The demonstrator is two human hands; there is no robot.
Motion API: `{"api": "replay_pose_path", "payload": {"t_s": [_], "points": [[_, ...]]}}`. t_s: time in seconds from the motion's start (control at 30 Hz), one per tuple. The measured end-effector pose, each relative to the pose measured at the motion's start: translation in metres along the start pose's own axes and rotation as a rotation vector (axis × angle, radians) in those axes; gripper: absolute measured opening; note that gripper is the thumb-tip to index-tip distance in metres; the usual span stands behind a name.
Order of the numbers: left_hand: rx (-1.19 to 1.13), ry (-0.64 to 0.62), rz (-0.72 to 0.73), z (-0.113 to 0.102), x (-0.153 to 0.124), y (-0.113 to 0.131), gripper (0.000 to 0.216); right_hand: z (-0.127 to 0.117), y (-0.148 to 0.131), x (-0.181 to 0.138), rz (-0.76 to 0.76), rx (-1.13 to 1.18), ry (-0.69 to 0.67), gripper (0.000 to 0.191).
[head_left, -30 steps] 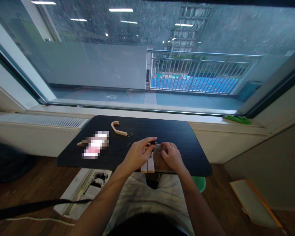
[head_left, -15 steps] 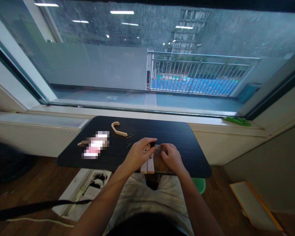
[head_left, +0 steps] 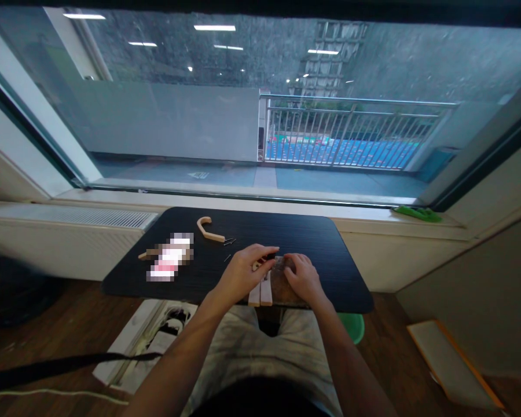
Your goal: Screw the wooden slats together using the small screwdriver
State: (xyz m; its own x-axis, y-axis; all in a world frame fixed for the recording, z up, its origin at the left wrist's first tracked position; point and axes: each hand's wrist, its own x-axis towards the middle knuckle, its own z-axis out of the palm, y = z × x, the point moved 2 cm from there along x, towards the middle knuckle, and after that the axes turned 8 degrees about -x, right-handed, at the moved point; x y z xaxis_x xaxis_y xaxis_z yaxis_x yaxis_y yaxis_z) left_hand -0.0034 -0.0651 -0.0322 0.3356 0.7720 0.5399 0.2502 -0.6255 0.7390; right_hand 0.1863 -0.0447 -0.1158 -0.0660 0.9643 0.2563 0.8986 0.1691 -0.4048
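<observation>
My left hand [head_left: 245,271] is closed, its thumb and fingers pinching a small black piece [head_left: 271,256] whose kind I cannot make out. Below that hand two pale wooden strips [head_left: 260,295] lie side by side at the table's near edge; their far ends are partly covered by my fingers. A brown, worn-looking board [head_left: 284,292] lies to their right. Across this board my right hand [head_left: 304,277] is curled, fingers bent over its far right part and thumb towards the strips.
A hook-shaped wooden piece [head_left: 209,231] and several screws [head_left: 230,241] lie on the black table [head_left: 286,229]. Left of them is a blurred-out item [head_left: 171,258] beside a wooden stick [head_left: 146,254]. A green bucket [head_left: 353,327] stands below; a window rises behind.
The black piece in my left hand has tipped from upright to lying flatter, and my left fingers have shifted slightly with it. My right hand stays in place.
</observation>
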Motion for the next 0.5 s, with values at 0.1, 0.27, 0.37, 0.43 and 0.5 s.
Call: {"api": "replay_pose_path", "payload": {"t_s": [0.1,0.27,0.37,0.43,0.5], "points": [[0.001,-0.014,0.011,0.0003,0.0001,-0.0005,0.028,0.0000,0.0001,0.0001,-0.008,0.008,-0.001,0.032],[-0.008,-0.012,-0.011,0.0011,-0.0006,-0.0018,0.029,-0.0002,0.0005,0.0001,-0.003,0.013,-0.003,0.032],[-0.010,-0.009,-0.022,0.0010,-0.0009,-0.0023,0.029,-0.0002,0.0008,0.0000,-0.006,0.008,-0.004,0.032],[-0.012,-0.001,-0.026,0.0010,-0.0009,-0.0027,0.030,-0.0004,0.0009,-0.0001,-0.004,0.006,-0.003,0.033],[-0.015,0.006,-0.028,0.0012,-0.0009,-0.0033,0.030,-0.0007,0.0010,-0.0003,-0.005,0.003,-0.001,0.033]]}}
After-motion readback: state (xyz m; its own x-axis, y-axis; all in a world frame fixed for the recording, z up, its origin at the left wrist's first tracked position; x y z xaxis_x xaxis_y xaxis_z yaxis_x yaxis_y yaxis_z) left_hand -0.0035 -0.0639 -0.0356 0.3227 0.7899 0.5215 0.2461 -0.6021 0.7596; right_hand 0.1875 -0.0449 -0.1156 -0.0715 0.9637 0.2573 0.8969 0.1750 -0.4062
